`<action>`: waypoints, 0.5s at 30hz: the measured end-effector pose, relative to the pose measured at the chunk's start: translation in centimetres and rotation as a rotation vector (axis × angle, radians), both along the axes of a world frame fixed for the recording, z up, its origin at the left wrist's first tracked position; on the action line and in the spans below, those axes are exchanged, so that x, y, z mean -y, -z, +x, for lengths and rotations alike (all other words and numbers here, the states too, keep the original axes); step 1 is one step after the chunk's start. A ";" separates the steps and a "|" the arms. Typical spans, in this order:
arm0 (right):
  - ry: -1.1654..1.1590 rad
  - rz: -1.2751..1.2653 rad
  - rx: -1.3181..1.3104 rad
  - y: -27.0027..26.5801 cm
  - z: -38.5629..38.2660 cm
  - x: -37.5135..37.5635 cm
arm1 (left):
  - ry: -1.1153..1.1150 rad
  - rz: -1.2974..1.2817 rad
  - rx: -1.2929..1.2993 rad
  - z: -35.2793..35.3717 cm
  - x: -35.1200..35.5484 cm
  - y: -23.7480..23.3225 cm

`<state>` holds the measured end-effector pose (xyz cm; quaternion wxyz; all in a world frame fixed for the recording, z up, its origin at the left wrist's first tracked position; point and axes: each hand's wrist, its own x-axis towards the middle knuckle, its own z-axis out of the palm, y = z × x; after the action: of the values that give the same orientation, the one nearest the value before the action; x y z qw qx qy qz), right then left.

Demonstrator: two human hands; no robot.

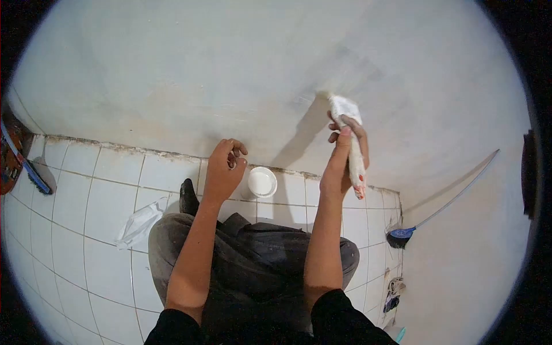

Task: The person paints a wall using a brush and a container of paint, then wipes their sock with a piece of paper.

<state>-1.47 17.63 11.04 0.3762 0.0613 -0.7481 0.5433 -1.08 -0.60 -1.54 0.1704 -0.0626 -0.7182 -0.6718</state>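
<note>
My right hand (349,138) is wrapped round the handle of a paint-covered white brush (345,108), its bristle end at the wall (230,69) and its red-marked handle end pointing down toward the floor. The wall shows a darker, damp-looking patch near the bristles. My left hand (228,164) is raised in front of the wall's base with its fingers curled; whether anything is in them is too small to tell. Just right of it, a round white tub (262,182) with white contents stands on the tiles.
White floor tiles (109,198) meet the wall along a dirty edge. A crumpled white bag (140,223) lies left of my crossed legs (253,253). A blue broom (401,237) leans at right near a cloth (394,293). Another blue brush (35,177) is at far left.
</note>
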 end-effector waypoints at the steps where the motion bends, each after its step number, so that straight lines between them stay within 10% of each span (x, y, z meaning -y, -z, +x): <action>1: -0.047 -0.033 -0.050 -0.6 0.2 0.0 | 0.001 0.000 0.005 0.0 0.0 0.0; 15: 0.015 -0.037 0.179 3.1 2.4 -2.0 | 0.003 -0.016 -0.015 0.2 -0.3 0.5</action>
<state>0.93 19.67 7.96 0.3131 -0.0001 -0.7689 0.5575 -0.87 -0.32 -2.03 0.1741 -0.0700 -0.7223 -0.6656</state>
